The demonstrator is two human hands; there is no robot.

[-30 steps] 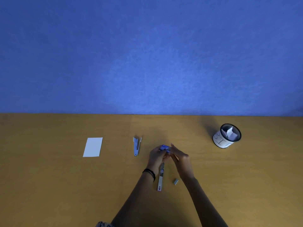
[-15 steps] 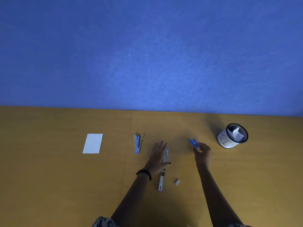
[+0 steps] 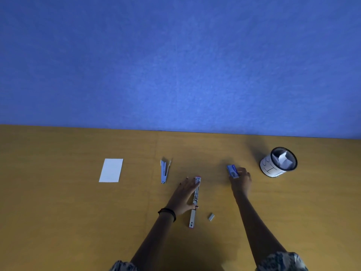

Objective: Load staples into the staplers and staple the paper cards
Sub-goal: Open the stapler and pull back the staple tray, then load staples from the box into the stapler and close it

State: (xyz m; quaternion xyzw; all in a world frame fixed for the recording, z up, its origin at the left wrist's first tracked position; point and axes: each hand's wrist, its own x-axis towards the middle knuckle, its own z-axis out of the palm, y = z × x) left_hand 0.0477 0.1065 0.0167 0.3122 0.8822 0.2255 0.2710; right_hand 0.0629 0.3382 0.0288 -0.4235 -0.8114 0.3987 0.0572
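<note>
A stapler (image 3: 195, 204) lies unfolded flat on the wooden table (image 3: 78, 222), long axis running away from me. My left hand (image 3: 184, 196) rests flat beside and on it, fingers spread, thumb across its middle. A small strip of staples (image 3: 211, 216) lies just right of the stapler's near end. My right hand (image 3: 241, 180) holds a small blue staple box (image 3: 232, 171) down on the table, further right. A second stapler (image 3: 164, 171), light blue and partly opened, lies left of centre. One white paper card (image 3: 111, 170) sits at the left.
A black mesh cup (image 3: 279, 162) with a white label and folded white paper inside stands at the right, close to the staple box. A blue wall (image 3: 175, 65) rises along the table's far edge.
Both hands were together over the blue box above the unfolded stapler. The right hand carried the box rightward to the table; the left hand dropped flat onto the stapler.
</note>
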